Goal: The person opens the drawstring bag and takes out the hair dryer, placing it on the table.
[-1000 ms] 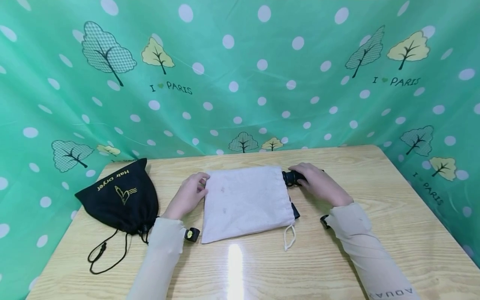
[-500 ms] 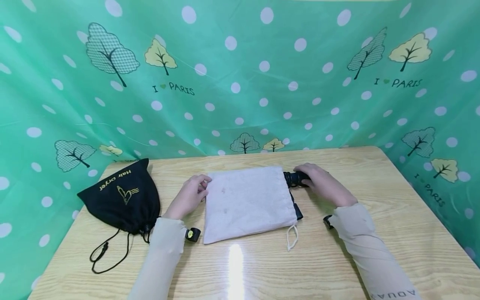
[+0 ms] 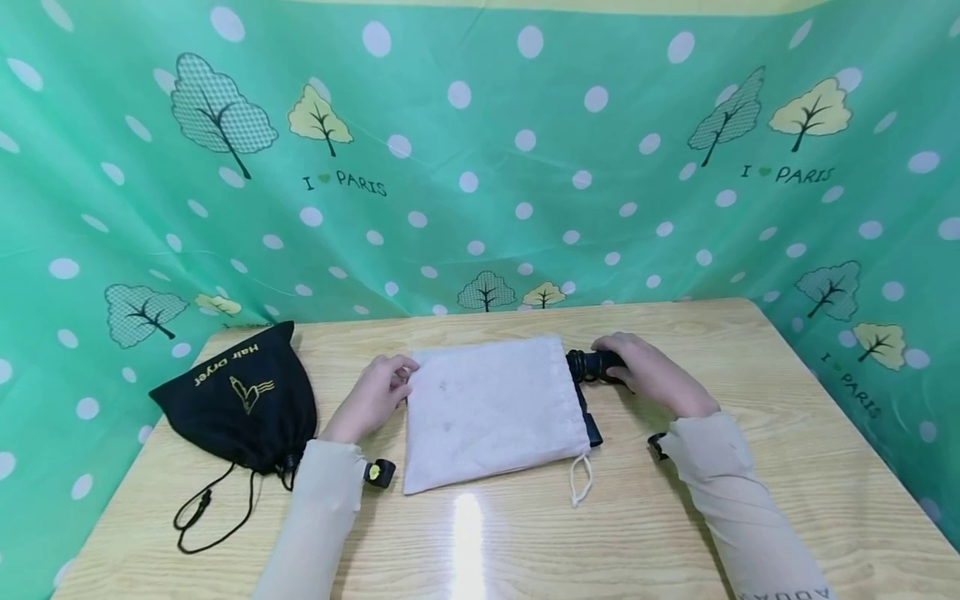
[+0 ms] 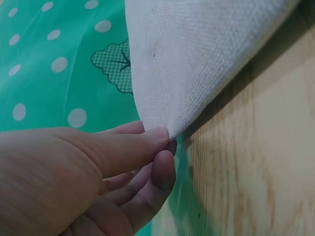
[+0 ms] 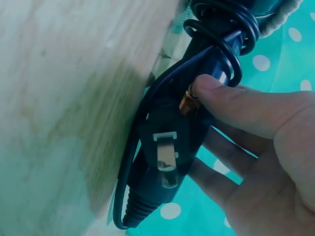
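Note:
A white drawstring cloth bag (image 3: 495, 414) lies flat on the table, its mouth toward the right. Its far left corner is pinched between the thumb and fingers of my left hand (image 3: 375, 395); the left wrist view shows this corner lifted and taut. Out of the bag's mouth sticks a black appliance handle (image 3: 602, 364) with its cord (image 5: 224, 27) wound round it. My right hand (image 3: 654, 375) grips this handle, thumb on its side near the two-pin plug (image 5: 165, 147). The appliance's other end is inside the bag, hidden.
On the left sits a black drawstring bag (image 3: 255, 417) printed "Hair Dryer", its cord loop (image 3: 213, 546) trailing forward. A small black part (image 3: 593, 430) pokes from the white bag's near mouth corner. Green dotted cloth (image 3: 480, 167) hangs behind the wooden table (image 3: 675, 533).
My right hand has moved slightly right with the handle, and a little more of it shows outside the white bag. My left hand keeps its hold on the bag's corner.

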A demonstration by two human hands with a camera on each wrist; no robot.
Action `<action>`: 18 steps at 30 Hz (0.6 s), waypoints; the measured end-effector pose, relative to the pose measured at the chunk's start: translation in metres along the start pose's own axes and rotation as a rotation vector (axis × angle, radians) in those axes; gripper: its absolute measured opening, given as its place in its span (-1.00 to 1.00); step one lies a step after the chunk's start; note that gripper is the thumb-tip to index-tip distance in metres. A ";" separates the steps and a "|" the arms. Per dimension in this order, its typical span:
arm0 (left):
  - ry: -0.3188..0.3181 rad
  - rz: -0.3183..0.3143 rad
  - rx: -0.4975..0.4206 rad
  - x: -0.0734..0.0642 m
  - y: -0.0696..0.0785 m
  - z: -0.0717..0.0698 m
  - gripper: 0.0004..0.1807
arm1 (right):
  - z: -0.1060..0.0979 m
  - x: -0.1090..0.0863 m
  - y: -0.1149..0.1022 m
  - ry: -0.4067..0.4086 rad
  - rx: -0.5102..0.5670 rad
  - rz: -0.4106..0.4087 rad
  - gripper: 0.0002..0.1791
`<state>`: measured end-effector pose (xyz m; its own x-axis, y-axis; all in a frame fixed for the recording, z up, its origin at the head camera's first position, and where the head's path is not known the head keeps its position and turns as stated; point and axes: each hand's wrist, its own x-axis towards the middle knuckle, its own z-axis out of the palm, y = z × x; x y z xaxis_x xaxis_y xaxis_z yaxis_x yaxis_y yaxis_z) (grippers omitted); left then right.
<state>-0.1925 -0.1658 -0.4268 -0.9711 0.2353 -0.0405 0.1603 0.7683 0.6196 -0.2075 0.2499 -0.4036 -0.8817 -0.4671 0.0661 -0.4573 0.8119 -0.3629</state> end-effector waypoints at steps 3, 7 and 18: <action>-0.002 0.017 0.018 0.000 0.001 -0.001 -0.65 | -0.002 -0.001 0.000 -0.004 -0.002 0.004 -0.61; -0.007 0.032 0.041 -0.001 0.002 -0.001 -0.65 | -0.002 -0.002 0.002 -0.014 -0.007 -0.003 -0.61; -0.020 0.000 0.014 -0.001 0.000 -0.001 -0.68 | -0.005 -0.003 0.007 -0.035 0.015 -0.019 -0.60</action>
<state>-0.1921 -0.1667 -0.4257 -0.9675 0.2466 -0.0562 0.1626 0.7767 0.6085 -0.2089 0.2585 -0.4021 -0.8684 -0.4942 0.0407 -0.4716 0.7978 -0.3756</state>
